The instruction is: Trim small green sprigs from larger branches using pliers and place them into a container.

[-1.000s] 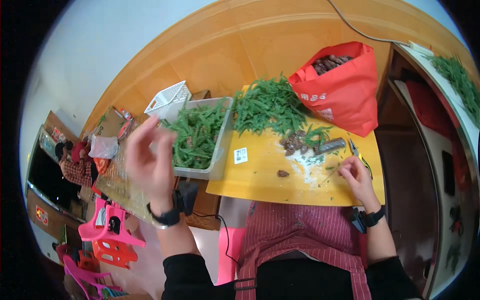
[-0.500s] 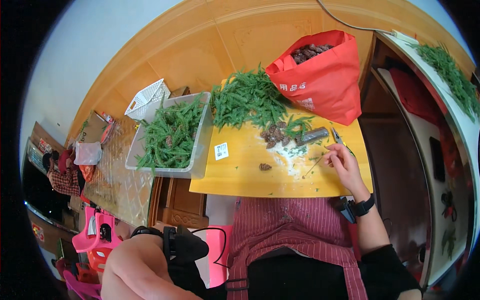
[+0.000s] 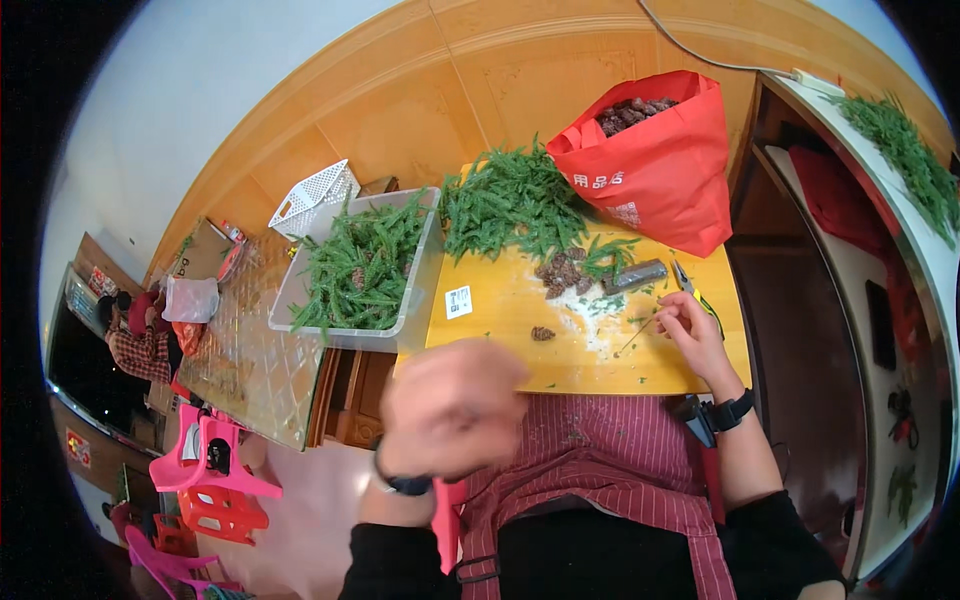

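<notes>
My right hand (image 3: 690,330) is over the right side of the yellow table, its fingertips pinching a thin wire (image 3: 632,340) that slants down to the left. My left hand (image 3: 455,405) hangs in front of the table's near edge, smeared by motion, so its fingers cannot be made out. A single pine cone (image 3: 543,333) lies on the table beyond it. Further back sit a small heap of pine cones (image 3: 560,272), a green sprig (image 3: 608,258) and a dark, rod-shaped bundle (image 3: 635,275). Pliers (image 3: 682,275) lie just beyond my right hand, partly hidden by it.
A red bag (image 3: 650,165) full of pine cones stands at the back right. Green branches (image 3: 515,205) are piled beside it. A clear plastic bin (image 3: 432,240) with more greenery adjoins the table's left side. A white label (image 3: 458,302) and white powder lie on the tabletop.
My left hand has swung up from the lower left toward the table's front edge. My right hand keeps the wire in nearly the same place. The view has shifted slightly.
</notes>
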A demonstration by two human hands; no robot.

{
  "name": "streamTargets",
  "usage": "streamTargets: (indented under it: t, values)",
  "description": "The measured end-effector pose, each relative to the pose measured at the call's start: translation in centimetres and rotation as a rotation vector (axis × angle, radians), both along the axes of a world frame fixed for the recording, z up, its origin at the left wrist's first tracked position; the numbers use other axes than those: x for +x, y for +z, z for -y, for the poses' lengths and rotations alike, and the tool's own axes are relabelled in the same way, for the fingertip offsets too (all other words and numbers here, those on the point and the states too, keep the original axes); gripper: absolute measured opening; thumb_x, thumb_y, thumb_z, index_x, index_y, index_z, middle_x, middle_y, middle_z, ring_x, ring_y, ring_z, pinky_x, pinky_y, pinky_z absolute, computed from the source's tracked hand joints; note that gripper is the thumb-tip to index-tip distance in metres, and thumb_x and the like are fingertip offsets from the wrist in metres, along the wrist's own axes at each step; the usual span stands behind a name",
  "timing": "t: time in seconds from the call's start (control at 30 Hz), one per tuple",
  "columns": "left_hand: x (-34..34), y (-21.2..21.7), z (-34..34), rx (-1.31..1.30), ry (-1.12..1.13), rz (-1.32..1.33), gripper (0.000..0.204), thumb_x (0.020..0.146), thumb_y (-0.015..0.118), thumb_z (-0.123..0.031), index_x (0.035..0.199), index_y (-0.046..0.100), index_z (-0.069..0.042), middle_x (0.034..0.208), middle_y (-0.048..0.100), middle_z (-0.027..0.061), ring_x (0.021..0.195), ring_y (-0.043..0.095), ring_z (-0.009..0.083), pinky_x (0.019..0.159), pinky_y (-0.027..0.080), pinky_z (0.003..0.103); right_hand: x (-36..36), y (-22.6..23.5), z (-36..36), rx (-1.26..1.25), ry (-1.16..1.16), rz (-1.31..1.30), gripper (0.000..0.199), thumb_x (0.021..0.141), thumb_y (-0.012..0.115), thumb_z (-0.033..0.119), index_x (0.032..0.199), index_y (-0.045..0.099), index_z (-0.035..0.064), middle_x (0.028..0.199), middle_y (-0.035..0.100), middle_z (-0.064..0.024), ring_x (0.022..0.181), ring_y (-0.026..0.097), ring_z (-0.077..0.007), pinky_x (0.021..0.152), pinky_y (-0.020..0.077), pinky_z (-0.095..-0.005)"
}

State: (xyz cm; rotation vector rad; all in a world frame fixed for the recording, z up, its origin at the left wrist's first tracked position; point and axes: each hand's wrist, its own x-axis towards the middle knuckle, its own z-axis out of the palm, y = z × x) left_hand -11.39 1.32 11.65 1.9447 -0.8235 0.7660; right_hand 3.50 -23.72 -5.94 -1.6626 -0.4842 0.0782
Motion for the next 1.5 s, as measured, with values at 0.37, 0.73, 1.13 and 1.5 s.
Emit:
streamTargets:
  t: [0.37, 0.73, 1.13, 1.5]
  values:
    - [8.2, -18.1, -2.4, -1.314, -0.106, -0.951, 0.026, 0.093, 0.045, -0.025, 0.108, 0.046, -0.005, 0.076, 0.049, 0.0012, 0.07, 0.05, 0.0123, 0.07, 0.046, 0.026, 0.5, -0.9, -0.1, -0.047, 0.036, -0.033, 0.03, 0.083, 0.032, -0.007, 0.106, 0.05, 0.001, 0.088, 0.057, -0.005, 0.075, 0.056, -0.0105, 0.07, 0.0464, -0.0228]
    - [7.8, -22.0, -5.1, -1.73, -0.505, -0.853, 0.037, 0.091, 0.043, -0.041, 0.104, 0.052, -0.007, 0.078, 0.044, 0.0022, 0.071, 0.044, 0.013, 0.07, 0.042, 0.026, 0.8, -1.0, 0.0, 0.019, -0.008, -0.099, 0.011, 0.088, 0.048, 0.008, 0.097, 0.051, 0.0014, 0.085, 0.057, -0.0034, 0.074, 0.057, -0.0093, 0.068, 0.0448, -0.0213]
    - [7.7, -22.0, -5.3, -1.712, -0.572, -0.833, 0.045, 0.091, 0.039, -0.047, 0.106, 0.053, -0.007, 0.079, 0.044, 0.0029, 0.074, 0.045, 0.0146, 0.075, 0.042, 0.028, 1.0, -1.3, 0.3, -0.035, -0.064, -0.081, 0.015, 0.088, 0.052, 0.015, 0.082, 0.055, 0.001, 0.074, 0.058, -0.0017, 0.069, 0.056, -0.0084, 0.065, 0.0443, -0.0212]
    - [7.9, -21.8, -5.3, -1.707, -0.574, -0.863, 0.049, 0.089, 0.04, -0.052, 0.105, 0.053, -0.008, 0.08, 0.043, 0.0023, 0.074, 0.044, 0.0149, 0.077, 0.042, 0.029, 0.9, -1.2, 0.4, -0.021, -0.047, -0.09, 0.017, 0.089, 0.051, 0.016, 0.082, 0.055, 0.0007, 0.074, 0.058, -0.0018, 0.07, 0.056, -0.0083, 0.065, 0.0446, -0.0209]
